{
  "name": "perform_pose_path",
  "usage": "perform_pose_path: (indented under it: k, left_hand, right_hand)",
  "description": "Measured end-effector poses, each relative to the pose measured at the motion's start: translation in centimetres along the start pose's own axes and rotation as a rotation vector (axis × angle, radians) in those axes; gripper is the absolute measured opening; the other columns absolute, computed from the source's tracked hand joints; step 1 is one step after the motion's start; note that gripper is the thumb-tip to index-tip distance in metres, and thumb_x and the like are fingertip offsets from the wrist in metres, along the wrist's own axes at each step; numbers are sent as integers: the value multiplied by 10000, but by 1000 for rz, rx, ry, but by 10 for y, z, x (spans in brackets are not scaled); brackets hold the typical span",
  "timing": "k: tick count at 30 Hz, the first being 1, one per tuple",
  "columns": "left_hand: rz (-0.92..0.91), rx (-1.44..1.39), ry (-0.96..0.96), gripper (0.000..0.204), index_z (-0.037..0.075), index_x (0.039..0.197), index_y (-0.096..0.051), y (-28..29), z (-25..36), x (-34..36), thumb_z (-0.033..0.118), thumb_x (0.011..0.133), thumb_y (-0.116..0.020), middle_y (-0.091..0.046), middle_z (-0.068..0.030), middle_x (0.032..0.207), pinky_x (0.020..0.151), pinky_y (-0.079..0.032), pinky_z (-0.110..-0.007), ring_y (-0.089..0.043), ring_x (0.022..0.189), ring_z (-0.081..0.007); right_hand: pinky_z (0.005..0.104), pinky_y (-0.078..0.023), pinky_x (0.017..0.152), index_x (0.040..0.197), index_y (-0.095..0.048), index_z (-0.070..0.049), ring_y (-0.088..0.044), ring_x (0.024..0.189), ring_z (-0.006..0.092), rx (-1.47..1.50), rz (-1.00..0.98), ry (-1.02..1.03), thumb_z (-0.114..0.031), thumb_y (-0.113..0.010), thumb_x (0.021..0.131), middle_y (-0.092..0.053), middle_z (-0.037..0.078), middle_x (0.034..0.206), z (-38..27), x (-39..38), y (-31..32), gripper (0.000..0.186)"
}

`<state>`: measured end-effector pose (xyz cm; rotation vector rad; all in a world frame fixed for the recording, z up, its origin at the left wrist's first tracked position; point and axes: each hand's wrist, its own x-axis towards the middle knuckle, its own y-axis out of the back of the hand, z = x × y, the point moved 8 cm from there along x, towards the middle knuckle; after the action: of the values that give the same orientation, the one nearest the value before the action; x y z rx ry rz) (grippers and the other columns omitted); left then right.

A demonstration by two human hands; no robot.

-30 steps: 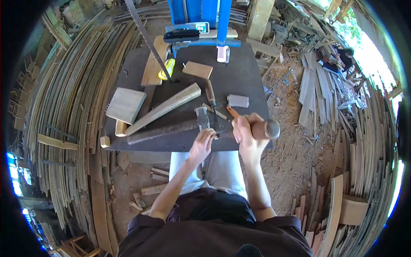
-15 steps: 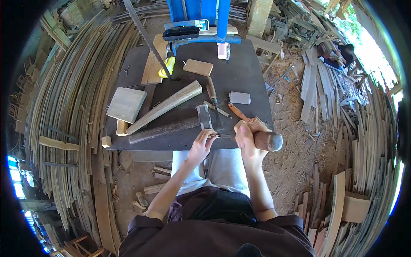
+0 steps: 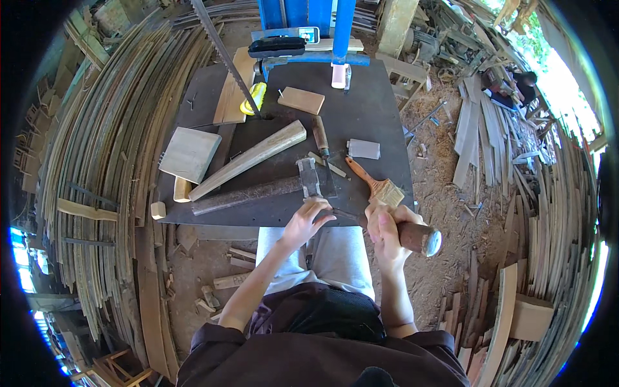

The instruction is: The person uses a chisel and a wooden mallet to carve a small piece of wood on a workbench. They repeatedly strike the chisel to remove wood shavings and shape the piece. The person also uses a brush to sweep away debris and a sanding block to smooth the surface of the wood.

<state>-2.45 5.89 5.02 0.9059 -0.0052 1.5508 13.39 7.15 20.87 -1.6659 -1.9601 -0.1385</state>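
Observation:
My right hand (image 3: 389, 240) is closed around the wooden handle of a chisel (image 3: 419, 238), its butt end pointing right. The narrow dark blade runs left toward my left hand (image 3: 308, 222), whose curled fingers and thumb meet the blade's tip; the exact contact is partly hidden. Just beyond my left fingers rests a hammer (image 3: 248, 195), its metal head near them and its long handle lying left. A second chisel (image 3: 320, 134) with a wooden handle lies farther up the dark tabletop (image 3: 277, 216). Touching or just past my right hand is a wide paintbrush (image 3: 379, 185).
A tapered wooden bar (image 3: 251, 158) and a grey square block (image 3: 190, 155) lie on the left. A toothed saw blade (image 3: 225, 58) rises beside a yellow object (image 3: 255, 99). A wood block (image 3: 302, 100) and a blue machine frame (image 3: 342, 32) stand at the far side. Stacked planks (image 3: 109, 155) line the floor.
My right hand and the chisel have moved right and slightly nearer to me. The left fingers have shifted on the blade's tip, with the thumb now more spread. More paintbrush bristle shows.

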Motion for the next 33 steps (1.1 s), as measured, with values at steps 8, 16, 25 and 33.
perform_pose_path:
  k: [8, 16, 25, 33]
  left_hand:
    - [-13, 22, 3, 223, 42, 935, -588, -4, 0, -2, 103, 796, -751, -637, -86, 957, 785, -545, -371, -650, 904, -294]
    - [-52, -98, 30, 154, 36, 953, -620, -1, -3, -1, 70, 830, -706, -647, -98, 970, 782, -543, -372, -653, 900, -303]
    - [-28, -91, 40, 132, 23, 967, -620, -2, -2, -2, 32, 848, -675, -647, -105, 966, 770, -543, -373, -653, 895, -305]
    - [33, -52, 22, 133, 6, 965, -614, 6, 9, 4, 5, 843, -668, -636, -110, 961, 774, -543, -372, -649, 892, -305]
  right_hand:
    - [307, -328, 532, 653, -351, -100, -345, 417, 85, 3, 29, -40, 18, -527, 908, -405, -8, 494, 2, -2, 3, 332]
    - [301, -332, 537, 661, -348, -93, -343, 431, 88, 40, 50, -71, 14, -532, 910, -413, 1, 510, 5, 2, 2, 328]
    - [295, -349, 542, 663, -351, -91, -331, 437, 86, -4, 21, -91, 25, -519, 913, -399, -3, 509, 4, 5, -2, 323]
    - [268, -331, 493, 680, -375, -83, -328, 430, 82, -3, 6, -26, 24, -525, 914, -405, -4, 516, -8, 8, -10, 298]
